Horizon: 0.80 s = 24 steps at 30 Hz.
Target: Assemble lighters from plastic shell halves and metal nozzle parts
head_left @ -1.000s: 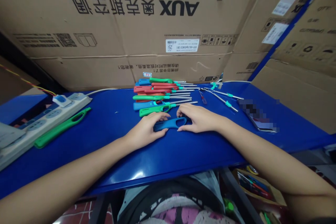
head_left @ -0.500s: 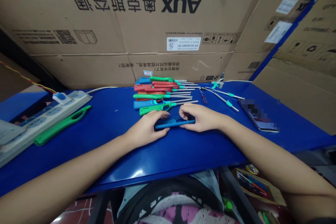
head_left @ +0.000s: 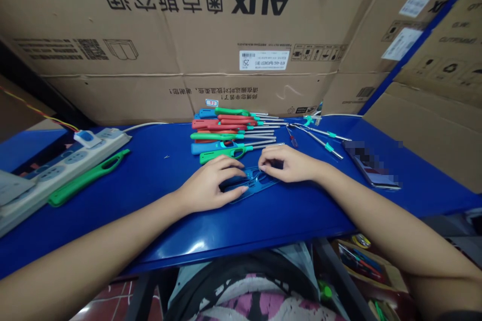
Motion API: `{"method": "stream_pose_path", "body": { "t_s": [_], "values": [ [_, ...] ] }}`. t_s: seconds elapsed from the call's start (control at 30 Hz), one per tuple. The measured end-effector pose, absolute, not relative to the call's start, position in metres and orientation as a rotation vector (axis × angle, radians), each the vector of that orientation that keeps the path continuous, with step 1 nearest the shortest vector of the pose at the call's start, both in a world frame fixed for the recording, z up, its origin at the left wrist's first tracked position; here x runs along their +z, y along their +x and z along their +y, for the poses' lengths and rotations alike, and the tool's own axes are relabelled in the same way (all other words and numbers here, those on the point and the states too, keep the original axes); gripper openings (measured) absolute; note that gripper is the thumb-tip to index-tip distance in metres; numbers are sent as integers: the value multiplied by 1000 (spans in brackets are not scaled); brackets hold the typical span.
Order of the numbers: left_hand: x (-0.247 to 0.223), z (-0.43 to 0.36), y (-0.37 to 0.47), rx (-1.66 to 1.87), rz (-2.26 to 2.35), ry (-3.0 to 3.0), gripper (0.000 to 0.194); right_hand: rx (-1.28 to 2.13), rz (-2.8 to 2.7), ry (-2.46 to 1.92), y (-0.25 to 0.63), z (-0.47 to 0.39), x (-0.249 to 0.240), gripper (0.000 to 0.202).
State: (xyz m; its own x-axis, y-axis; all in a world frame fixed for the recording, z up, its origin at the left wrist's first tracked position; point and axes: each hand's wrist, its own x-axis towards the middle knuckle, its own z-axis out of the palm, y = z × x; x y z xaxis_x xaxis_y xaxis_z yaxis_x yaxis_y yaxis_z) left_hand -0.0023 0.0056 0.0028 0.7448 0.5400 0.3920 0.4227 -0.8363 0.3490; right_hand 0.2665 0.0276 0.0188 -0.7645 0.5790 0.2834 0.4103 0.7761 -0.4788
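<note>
A: Obs. 1, hands. Where are they relative to the stack of lighters (head_left: 231,133)?

B: Both sit just in front of the stack, on the blue table (head_left: 158,210). The left hand (head_left: 205,185) lies palm down, fingers spread and resting on the left end of a blue lighter shell (head_left: 253,183). The right hand (head_left: 288,164) has its fingertips bunched together, pinching the shell's right end.

A: State of the shell?

B: It lies flat on the table between the two hands, near the front of the stack, opened so the inner side faces up. Whether it is one half or two, I cannot tell.

A: Obs. 2, surroundings, same landmark.

B: Right of the stack lie several loose metal rods with teal collars (head_left: 320,140); further right, a phone (head_left: 371,165). Well to the left of the stack lies a single green lighter shell (head_left: 88,178), just beside a white power strip (head_left: 64,165). Behind the stack stands a wall of cardboard boxes (head_left: 211,30).
</note>
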Motion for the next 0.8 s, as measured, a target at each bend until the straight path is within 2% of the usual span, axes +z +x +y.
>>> {"method": "stream_pose_path", "body": {
  "t_s": [0.17,0.53,0.6,0.7,0.8],
  "values": [
    [0,4,-4,677,671,2810,20,487,-2592,-909,268,33,13,17],
    [9,14,-15,489,553,2881,28,489,-2483,-1043,273,40,15,23],
    [12,17,-18,441,582,2920,29,301,-2356,-1303,283,47,22,21],
    [14,20,-23,407,611,2959,29,-41,-2023,-1954,309,60,32,21],
    [17,24,-26,426,606,2955,28,-104,-1839,-2391,340,72,35,32]
  ]
}}
